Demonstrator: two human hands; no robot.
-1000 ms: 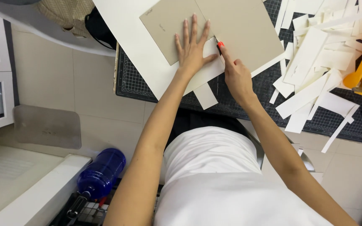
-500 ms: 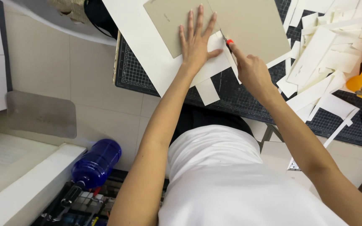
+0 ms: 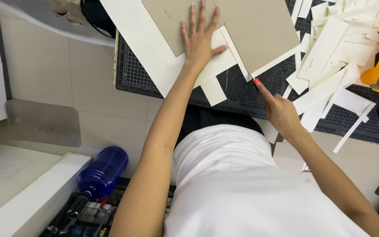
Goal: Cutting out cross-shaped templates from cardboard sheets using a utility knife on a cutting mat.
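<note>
Head view. Grey-brown cardboard sheet (image 3: 259,30), flat and matte, lies on a cream paper sheet (image 3: 154,48) over the dark gridded cutting mat (image 3: 237,94); its top edge is cut off by the frame. Left hand (image 3: 199,39) pressed flat on the board, fingers spread open. Right hand (image 3: 279,112) curled around a cutter (image 3: 256,81) at the board's lower corner; only its red tip shows, blade too small to make out. Cream offcut strips (image 3: 330,57) heaped to the right. Blue bottle (image 3: 101,173) on the floor.
</note>
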